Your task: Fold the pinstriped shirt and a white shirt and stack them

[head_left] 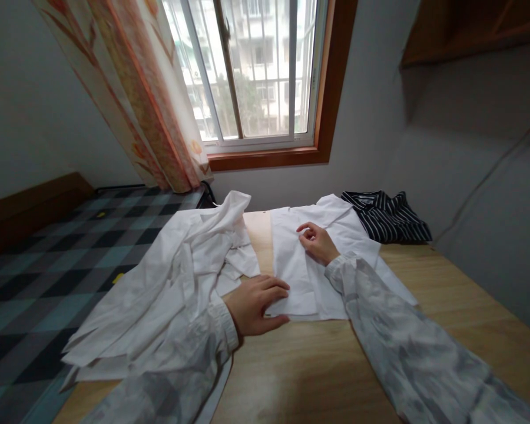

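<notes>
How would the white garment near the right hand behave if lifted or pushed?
This white garment would probably droop: its edges lie limp on the wooden table. It looks thin, so likely light. Its creases suggest pushing may wrinkle it further.

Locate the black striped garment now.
In the head view, the black striped garment lies on the wooden table near its far edge, right of the laid-out white garment and the right hand.

Dim room, bright overexposed window (265,76), soft shadows, slight blur
</notes>
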`<state>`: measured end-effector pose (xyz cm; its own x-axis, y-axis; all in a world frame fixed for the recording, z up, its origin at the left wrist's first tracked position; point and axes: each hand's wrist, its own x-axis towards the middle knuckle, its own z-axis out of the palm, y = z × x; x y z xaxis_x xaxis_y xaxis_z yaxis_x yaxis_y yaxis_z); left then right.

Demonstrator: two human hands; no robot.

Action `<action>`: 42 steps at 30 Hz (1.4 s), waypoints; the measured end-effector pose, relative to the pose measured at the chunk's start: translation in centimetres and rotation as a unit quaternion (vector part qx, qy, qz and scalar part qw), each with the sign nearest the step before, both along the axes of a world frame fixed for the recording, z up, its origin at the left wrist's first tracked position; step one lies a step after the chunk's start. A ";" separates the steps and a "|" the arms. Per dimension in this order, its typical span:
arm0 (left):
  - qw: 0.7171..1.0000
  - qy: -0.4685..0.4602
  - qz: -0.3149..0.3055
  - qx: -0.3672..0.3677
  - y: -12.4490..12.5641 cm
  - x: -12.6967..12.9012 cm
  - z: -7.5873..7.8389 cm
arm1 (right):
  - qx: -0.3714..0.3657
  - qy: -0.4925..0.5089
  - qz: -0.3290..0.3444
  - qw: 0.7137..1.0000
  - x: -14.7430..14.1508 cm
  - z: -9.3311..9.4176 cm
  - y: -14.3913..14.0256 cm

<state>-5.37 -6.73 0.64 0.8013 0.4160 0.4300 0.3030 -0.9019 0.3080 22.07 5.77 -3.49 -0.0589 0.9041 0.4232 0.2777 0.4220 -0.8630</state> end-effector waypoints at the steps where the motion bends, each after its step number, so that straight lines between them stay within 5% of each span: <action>1: 1.000 -0.006 0.000 0.003 0.0 0.0 0.0 | -0.013 -0.003 0.007 1.000 0.0 -0.3 0.2; 5: 1.000 0.004 0.003 -0.006 0.0 -0.1 -0.1 | -0.073 0.014 0.013 0.997 0.3 -0.8 1.8; 10: 0.996 0.031 0.018 -0.080 0.0 -0.3 0.2 | -0.173 -0.018 -0.032 0.984 0.6 0.8 6.6; 15: 0.994 0.026 0.022 -0.101 -0.4 -0.3 0.1 | -0.158 -0.054 -0.063 0.984 -0.1 1.5 10.0; 20: 0.992 0.026 0.023 -0.118 -0.4 -0.5 0.0 | -0.086 -0.079 -0.072 0.990 -1.0 0.1 8.9; 26: 0.961 0.045 -0.007 -0.273 -0.1 -0.5 0.8 | -0.047 -0.106 -0.076 0.990 -1.3 -1.2 5.5; 28: 0.952 0.022 0.048 -0.300 0.0 -0.4 1.2 | -0.049 -0.096 -0.061 0.992 -0.8 -1.3 4.7; 31: 0.933 -0.047 0.231 -0.271 0.3 -0.3 1.4 | -0.033 -0.118 -0.052 0.991 1.5 -0.8 4.2; 34: 0.904 -0.047 0.358 -0.229 0.8 -0.4 1.5 | 0.042 -0.244 -0.121 0.961 5.6 0.0 4.1; 38: 0.886 0.055 0.402 -0.225 1.0 0.0 1.7 | 0.059 -0.390 -0.205 0.896 10.6 0.1 3.0; 42: 0.878 0.136 0.408 -0.210 1.0 1.1 1.6 | 0.036 -0.416 -0.253 0.873 12.9 -0.7 2.0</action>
